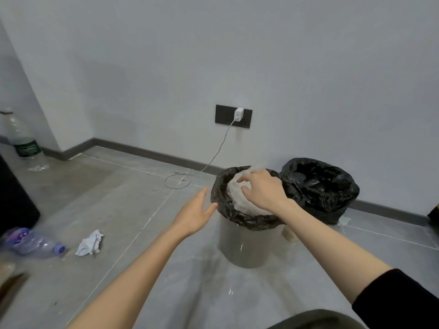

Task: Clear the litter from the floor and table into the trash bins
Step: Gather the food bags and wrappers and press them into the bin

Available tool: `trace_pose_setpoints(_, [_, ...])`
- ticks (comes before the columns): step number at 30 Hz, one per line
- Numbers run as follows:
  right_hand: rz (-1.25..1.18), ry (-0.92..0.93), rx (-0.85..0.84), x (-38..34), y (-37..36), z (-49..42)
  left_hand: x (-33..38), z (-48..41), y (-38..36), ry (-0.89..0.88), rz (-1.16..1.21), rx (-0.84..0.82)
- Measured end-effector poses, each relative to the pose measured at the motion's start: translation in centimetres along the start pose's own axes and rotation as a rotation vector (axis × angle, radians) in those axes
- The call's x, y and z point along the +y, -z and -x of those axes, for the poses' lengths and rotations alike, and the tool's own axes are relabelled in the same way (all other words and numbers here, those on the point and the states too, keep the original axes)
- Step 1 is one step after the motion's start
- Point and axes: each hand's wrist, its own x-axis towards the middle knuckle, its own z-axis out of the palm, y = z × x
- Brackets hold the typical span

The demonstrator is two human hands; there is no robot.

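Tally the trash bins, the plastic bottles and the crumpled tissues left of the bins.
Black-lined round trash bins: 2, near grey bin and far bin.
Clear plastic bottles: 2, purple-labelled bottle and green-labelled bottle.
Crumpled white tissue: 1.
Total: 5.

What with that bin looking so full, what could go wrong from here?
The wad the right hand grips is heaped at the rim of the bin, so it may spring back out. Pushing down could tip the bin or drag its liner in; the left hand is open beside it, not steadying it. The cable loops on the floor nearby, a possible snag.
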Motion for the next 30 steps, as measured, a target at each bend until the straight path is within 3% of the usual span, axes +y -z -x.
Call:
trace_pose_setpoints(5, [-0.154,0.098,0.044,-5.2,-0.5,0.2,-4.2,2.2,3.4,0.110,-0.060,0.048])
trace_pose_setpoints(15, [-0.238,0.196,-0.136,-15.6,-7.1,-0.9,-17.8,8.3,9.7,0.396,-0.097,0.170])
trace_pose_setpoints(22, [-0.301,0.126,-0.277,-18.4,-13.4,-2.1,-25.8,8.3,10.2,0.563,-0.034,0.260])
trace_pose_setpoints(30, [-0.388,0.055,-0.364,-18.7,-20.5,-3.7,-34.1,5.2,7.0,0.608,-0.121,0.189])
